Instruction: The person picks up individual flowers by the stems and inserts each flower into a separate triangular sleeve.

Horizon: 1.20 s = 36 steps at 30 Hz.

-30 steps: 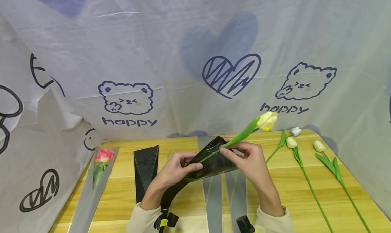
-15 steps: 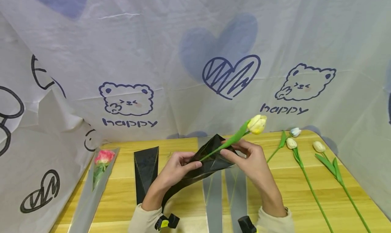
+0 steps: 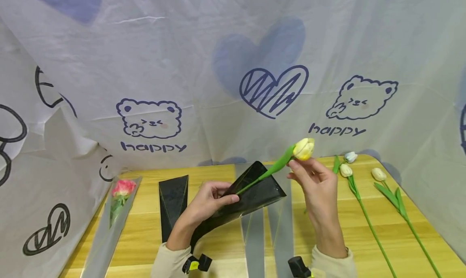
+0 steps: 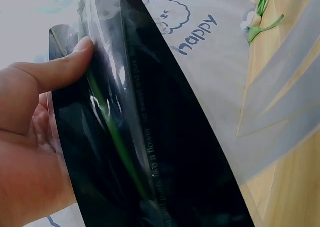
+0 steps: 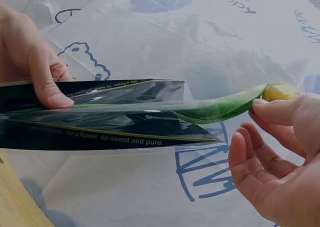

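Note:
My left hand (image 3: 212, 201) grips a black flower sleeve (image 3: 260, 193) with a clear front, its thumb pressing on the front. Through the clear film in the left wrist view, the green stem (image 4: 117, 142) of a yellow tulip runs down inside the sleeve (image 4: 190, 152). The tulip's bloom (image 3: 303, 149) and part of its long leaf (image 5: 225, 106) stick out past the sleeve's open end. My right hand (image 3: 318, 185) pinches the tulip just below the bloom between thumb and forefinger, the other fingers loosely curled.
On the wooden table (image 3: 145, 213), a pink rose (image 3: 123, 187) lies in a grey sleeve at left, beside another black sleeve (image 3: 174, 201). Grey sleeves (image 3: 253, 233) lie in the middle. White tulips (image 3: 346, 170) lie at right. A printed cloth (image 3: 204, 67) hangs behind.
My right hand has left the sleeve's open end and moved right and up to the tulip's neck. The bloom has shifted left and slightly down, closer to the sleeve. My left hand keeps its grip.

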Each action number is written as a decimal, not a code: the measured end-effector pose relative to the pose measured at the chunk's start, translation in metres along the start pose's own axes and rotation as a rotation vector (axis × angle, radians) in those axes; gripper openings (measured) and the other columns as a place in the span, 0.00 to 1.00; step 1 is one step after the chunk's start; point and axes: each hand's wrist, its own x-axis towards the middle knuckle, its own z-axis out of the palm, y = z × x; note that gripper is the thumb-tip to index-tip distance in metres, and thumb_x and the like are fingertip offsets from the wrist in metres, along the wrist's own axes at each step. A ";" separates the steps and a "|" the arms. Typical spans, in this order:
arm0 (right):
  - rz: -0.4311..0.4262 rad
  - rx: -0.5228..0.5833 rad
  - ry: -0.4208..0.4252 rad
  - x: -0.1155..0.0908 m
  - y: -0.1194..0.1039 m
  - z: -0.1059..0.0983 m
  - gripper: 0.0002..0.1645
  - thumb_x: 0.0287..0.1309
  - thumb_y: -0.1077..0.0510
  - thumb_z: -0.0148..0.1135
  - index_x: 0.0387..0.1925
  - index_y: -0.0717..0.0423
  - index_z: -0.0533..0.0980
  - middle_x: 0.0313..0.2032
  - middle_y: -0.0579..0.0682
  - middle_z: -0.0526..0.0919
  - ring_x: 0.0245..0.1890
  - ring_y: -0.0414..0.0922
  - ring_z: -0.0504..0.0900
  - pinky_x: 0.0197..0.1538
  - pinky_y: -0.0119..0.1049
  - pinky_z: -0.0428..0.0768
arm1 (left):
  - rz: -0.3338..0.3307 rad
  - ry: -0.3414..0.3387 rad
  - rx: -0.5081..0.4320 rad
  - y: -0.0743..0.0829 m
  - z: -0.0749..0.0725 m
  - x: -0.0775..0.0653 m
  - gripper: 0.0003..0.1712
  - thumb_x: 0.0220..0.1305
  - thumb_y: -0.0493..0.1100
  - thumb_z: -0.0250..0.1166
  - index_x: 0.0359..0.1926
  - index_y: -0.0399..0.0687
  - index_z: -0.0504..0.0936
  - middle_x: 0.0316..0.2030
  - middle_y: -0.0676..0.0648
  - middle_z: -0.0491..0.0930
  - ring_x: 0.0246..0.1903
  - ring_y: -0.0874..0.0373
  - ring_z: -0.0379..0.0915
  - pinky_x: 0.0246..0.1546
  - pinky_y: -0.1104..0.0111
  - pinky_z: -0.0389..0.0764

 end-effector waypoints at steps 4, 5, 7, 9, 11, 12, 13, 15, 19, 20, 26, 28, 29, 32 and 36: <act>0.004 -0.022 0.003 0.001 0.001 0.001 0.07 0.60 0.76 0.67 0.41 0.72 0.83 0.38 0.55 0.85 0.30 0.43 0.84 0.39 0.34 0.85 | -0.004 -0.024 -0.017 0.000 0.000 -0.001 0.07 0.66 0.35 0.71 0.43 0.35 0.87 0.24 0.47 0.80 0.20 0.63 0.64 0.27 0.73 0.67; 0.002 -0.040 -0.001 0.001 0.001 0.001 0.08 0.60 0.76 0.67 0.41 0.72 0.83 0.38 0.55 0.86 0.30 0.43 0.83 0.39 0.34 0.85 | -0.006 -0.029 -0.026 0.000 0.000 -0.002 0.09 0.66 0.34 0.71 0.45 0.36 0.87 0.27 0.45 0.83 0.21 0.62 0.68 0.28 0.73 0.70; -0.001 -0.089 -0.016 0.001 0.002 0.002 0.07 0.59 0.75 0.68 0.41 0.73 0.83 0.37 0.55 0.86 0.29 0.44 0.83 0.39 0.34 0.85 | -0.005 -0.036 -0.038 0.000 0.000 -0.002 0.12 0.65 0.34 0.71 0.48 0.36 0.87 0.32 0.43 0.87 0.24 0.59 0.75 0.31 0.72 0.75; -0.007 -0.142 -0.045 0.001 0.004 0.002 0.07 0.59 0.74 0.69 0.40 0.74 0.83 0.37 0.55 0.86 0.30 0.45 0.82 0.40 0.34 0.84 | -0.002 -0.037 -0.043 0.001 0.000 -0.002 0.13 0.64 0.34 0.72 0.49 0.35 0.87 0.34 0.43 0.88 0.27 0.56 0.79 0.33 0.71 0.77; -0.008 -0.193 -0.086 0.001 0.005 0.003 0.07 0.59 0.74 0.69 0.40 0.76 0.83 0.39 0.54 0.86 0.34 0.45 0.83 0.42 0.34 0.84 | 0.003 -0.032 -0.045 0.001 0.000 -0.002 0.14 0.64 0.34 0.72 0.50 0.35 0.86 0.35 0.43 0.88 0.28 0.56 0.80 0.33 0.71 0.77; -0.007 -0.219 -0.105 0.000 0.006 0.004 0.08 0.59 0.74 0.69 0.40 0.76 0.82 0.40 0.53 0.86 0.38 0.46 0.84 0.44 0.34 0.84 | 0.008 -0.030 -0.046 0.001 0.001 -0.002 0.14 0.64 0.34 0.72 0.50 0.35 0.86 0.35 0.43 0.88 0.28 0.56 0.80 0.33 0.71 0.77; -0.005 -0.243 -0.127 0.000 0.008 0.004 0.08 0.59 0.73 0.69 0.40 0.77 0.82 0.42 0.52 0.86 0.42 0.46 0.84 0.46 0.34 0.84 | 0.011 -0.028 -0.049 0.002 0.001 -0.002 0.14 0.64 0.34 0.72 0.50 0.35 0.86 0.35 0.43 0.88 0.28 0.57 0.80 0.33 0.71 0.77; 0.001 -0.286 -0.170 -0.002 0.009 0.005 0.09 0.59 0.73 0.70 0.41 0.77 0.82 0.46 0.51 0.85 0.51 0.47 0.82 0.52 0.33 0.82 | 0.020 -0.026 -0.054 0.003 0.001 -0.002 0.13 0.64 0.34 0.72 0.49 0.35 0.86 0.34 0.44 0.87 0.28 0.58 0.79 0.33 0.71 0.76; 0.011 -0.351 -0.236 -0.004 0.012 0.006 0.12 0.58 0.72 0.71 0.44 0.74 0.83 0.51 0.49 0.86 0.60 0.48 0.79 0.60 0.34 0.77 | 0.032 -0.015 -0.061 0.004 0.002 -0.002 0.12 0.64 0.34 0.72 0.48 0.35 0.86 0.33 0.45 0.86 0.28 0.58 0.79 0.32 0.71 0.77; 0.016 -0.361 -0.248 -0.004 0.012 0.007 0.13 0.58 0.71 0.72 0.45 0.73 0.84 0.50 0.49 0.86 0.59 0.48 0.79 0.59 0.34 0.78 | 0.034 -0.010 -0.065 0.004 0.003 -0.001 0.12 0.64 0.34 0.72 0.48 0.35 0.86 0.33 0.44 0.86 0.28 0.57 0.80 0.32 0.71 0.78; 0.081 -0.399 -0.276 -0.005 0.012 0.007 0.15 0.59 0.69 0.73 0.47 0.71 0.84 0.45 0.48 0.88 0.47 0.44 0.85 0.50 0.34 0.83 | 0.045 0.012 -0.081 0.005 0.004 -0.001 0.15 0.63 0.34 0.73 0.51 0.34 0.85 0.38 0.42 0.88 0.34 0.56 0.85 0.35 0.69 0.82; 0.097 -0.391 -0.269 -0.005 0.012 0.007 0.15 0.59 0.69 0.72 0.48 0.71 0.84 0.44 0.48 0.88 0.44 0.44 0.85 0.48 0.34 0.83 | 0.044 -0.003 -0.087 0.005 0.003 -0.001 0.18 0.64 0.35 0.73 0.53 0.34 0.85 0.41 0.40 0.87 0.36 0.56 0.86 0.37 0.68 0.83; 0.104 -0.381 -0.258 -0.005 0.012 0.007 0.15 0.59 0.69 0.72 0.48 0.72 0.84 0.43 0.48 0.88 0.44 0.44 0.86 0.48 0.34 0.83 | 0.038 -0.016 -0.087 0.005 0.002 -0.001 0.18 0.64 0.36 0.73 0.54 0.35 0.84 0.43 0.40 0.87 0.37 0.56 0.86 0.38 0.68 0.83; 0.113 -0.367 -0.200 -0.004 0.011 0.006 0.13 0.59 0.69 0.72 0.45 0.73 0.84 0.41 0.47 0.88 0.41 0.42 0.85 0.46 0.33 0.83 | 0.029 -0.080 -0.071 0.004 -0.003 -0.002 0.21 0.67 0.38 0.71 0.60 0.38 0.82 0.48 0.41 0.86 0.41 0.55 0.85 0.39 0.68 0.83; 0.118 -0.351 -0.117 -0.003 0.008 0.004 0.10 0.59 0.68 0.73 0.42 0.72 0.84 0.39 0.46 0.88 0.38 0.41 0.84 0.45 0.32 0.82 | 0.048 -0.167 -0.012 0.000 -0.014 -0.005 0.20 0.70 0.38 0.68 0.62 0.41 0.81 0.50 0.44 0.86 0.41 0.56 0.82 0.38 0.69 0.80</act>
